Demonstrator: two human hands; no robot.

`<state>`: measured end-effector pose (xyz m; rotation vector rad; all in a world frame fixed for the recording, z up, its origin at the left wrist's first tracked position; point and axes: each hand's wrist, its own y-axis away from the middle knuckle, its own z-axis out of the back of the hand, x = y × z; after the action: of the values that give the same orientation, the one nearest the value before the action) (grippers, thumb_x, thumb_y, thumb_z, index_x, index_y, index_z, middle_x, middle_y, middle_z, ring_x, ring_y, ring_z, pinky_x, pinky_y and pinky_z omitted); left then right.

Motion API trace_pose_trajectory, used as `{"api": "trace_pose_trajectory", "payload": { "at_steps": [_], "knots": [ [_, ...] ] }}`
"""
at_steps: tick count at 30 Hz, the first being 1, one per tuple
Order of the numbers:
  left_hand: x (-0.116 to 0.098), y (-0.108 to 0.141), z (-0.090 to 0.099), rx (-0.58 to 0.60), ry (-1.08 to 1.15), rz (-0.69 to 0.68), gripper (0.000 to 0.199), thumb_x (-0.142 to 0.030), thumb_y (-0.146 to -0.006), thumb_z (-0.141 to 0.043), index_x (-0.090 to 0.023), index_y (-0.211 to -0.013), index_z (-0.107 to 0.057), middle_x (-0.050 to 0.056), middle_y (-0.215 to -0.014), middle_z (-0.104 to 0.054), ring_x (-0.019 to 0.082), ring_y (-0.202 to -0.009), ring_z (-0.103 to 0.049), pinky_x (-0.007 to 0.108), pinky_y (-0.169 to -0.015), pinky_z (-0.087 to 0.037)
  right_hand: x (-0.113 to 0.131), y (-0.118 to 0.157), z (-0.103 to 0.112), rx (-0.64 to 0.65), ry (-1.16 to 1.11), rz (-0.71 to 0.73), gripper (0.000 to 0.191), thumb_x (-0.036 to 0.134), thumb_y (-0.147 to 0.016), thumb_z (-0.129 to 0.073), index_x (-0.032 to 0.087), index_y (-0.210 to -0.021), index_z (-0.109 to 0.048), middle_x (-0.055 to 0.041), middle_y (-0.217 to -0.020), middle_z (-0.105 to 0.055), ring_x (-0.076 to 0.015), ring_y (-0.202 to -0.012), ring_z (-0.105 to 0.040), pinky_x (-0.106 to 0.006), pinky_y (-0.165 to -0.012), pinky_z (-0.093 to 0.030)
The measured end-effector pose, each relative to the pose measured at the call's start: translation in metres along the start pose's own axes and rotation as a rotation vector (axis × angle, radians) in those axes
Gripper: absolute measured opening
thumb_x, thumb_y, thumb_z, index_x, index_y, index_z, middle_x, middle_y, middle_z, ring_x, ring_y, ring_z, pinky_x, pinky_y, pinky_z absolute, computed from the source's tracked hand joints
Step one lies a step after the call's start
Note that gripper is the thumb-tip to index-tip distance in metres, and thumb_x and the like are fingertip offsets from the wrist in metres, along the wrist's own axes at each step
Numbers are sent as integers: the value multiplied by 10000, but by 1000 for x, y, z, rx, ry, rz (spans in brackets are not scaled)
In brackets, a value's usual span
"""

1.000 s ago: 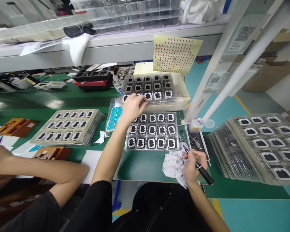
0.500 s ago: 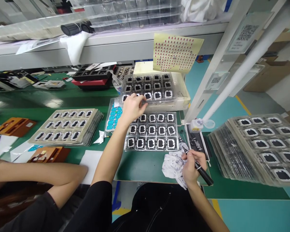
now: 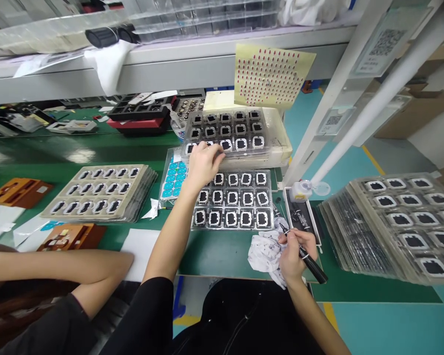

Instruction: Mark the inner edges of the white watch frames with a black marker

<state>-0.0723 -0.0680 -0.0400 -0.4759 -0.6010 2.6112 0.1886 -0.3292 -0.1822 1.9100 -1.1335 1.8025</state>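
Note:
My left hand point(image 3: 206, 162) reaches to the front row of the upper clear plastic tray point(image 3: 227, 157). Its fingers are bent down over a square black part with a white rim point(image 3: 209, 144), mostly hidden, and I cannot make out what is between them. Just in front of that tray lies a second clear tray point(image 3: 232, 229) with rows of the same parts, my forearm crossing its left side. At the right, my right hand point(image 3: 296, 251) is closed around a black marker pen point(image 3: 314, 268), tip pointing up and left. Beneath this hand lies a crumpled, ink-stained white cloth point(image 3: 264, 252).
Tall stacked trays point(image 3: 373, 236) stand on the right, with another stack point(image 3: 99, 192) on the left. A narrow box point(image 3: 302, 217) holds a small bottle point(image 3: 302, 190). A co-worker's arm point(image 3: 77, 266) rests at lower left near orange-brown fixtures point(image 3: 72, 236). A yellow dotted sheet point(image 3: 272, 76) hangs behind.
The view has shifted slightly. Both hands stay in nearly the same places, the right one still around the marker pen.

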Motion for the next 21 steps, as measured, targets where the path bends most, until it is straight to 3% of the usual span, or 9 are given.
{"api": "trace_pose_trajectory", "payload": {
  "at_steps": [12, 21],
  "knots": [
    [-1, 4, -5, -31, 20, 28, 141, -380, -1133, -654, -285, -1193, -739, 74, -819, -731, 405, -1136, -665, 554, -1054, -497, -2, 0, 1, 4, 26, 17, 206, 429, -1063, -828, 261, -1044, -712, 66, -716, -733, -202, -609, -739, -435, -791, -693],
    [-13, 8, -15, -131, -36, 77, 144, -397, -1100, -664, -272, -1151, -717, 82, -827, -699, 420, -1155, -670, 604, -1055, -492, 3, 0, 0, 8, -6, -9, 190, 399, -1060, -844, 252, -1042, -724, 59, -743, -752, -195, -623, -735, -417, -764, -681]
  ]
}}
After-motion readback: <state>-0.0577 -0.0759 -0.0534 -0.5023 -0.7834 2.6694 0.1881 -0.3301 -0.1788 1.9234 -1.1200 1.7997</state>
